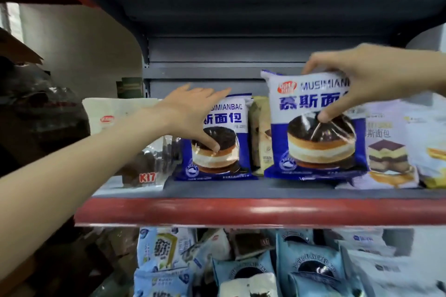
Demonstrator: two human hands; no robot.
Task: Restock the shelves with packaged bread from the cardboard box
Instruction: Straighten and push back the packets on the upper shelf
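Two blue-and-white bread packs with a chocolate-topped cake picture stand upright on the grey shelf [241,190]. My left hand [190,113] rests on the left bread pack [224,149], fingers over its top left and thumb pressed on its front. My right hand [357,79] grips the right bread pack [313,142] from above, fingers behind its top edge and thumb on its front. This right pack stands nearer the shelf front, with its lower edge on the shelf. The cardboard box is out of view.
A beige pack [260,132] stands between the two blue packs. Pale packs with a layered-cake picture [386,147] fill the shelf's right side. A clear brown-snack bag [149,166] and a white pack [108,116] sit at left. The red shelf lip [241,211] runs in front; several light-blue packs [265,267] lie below.
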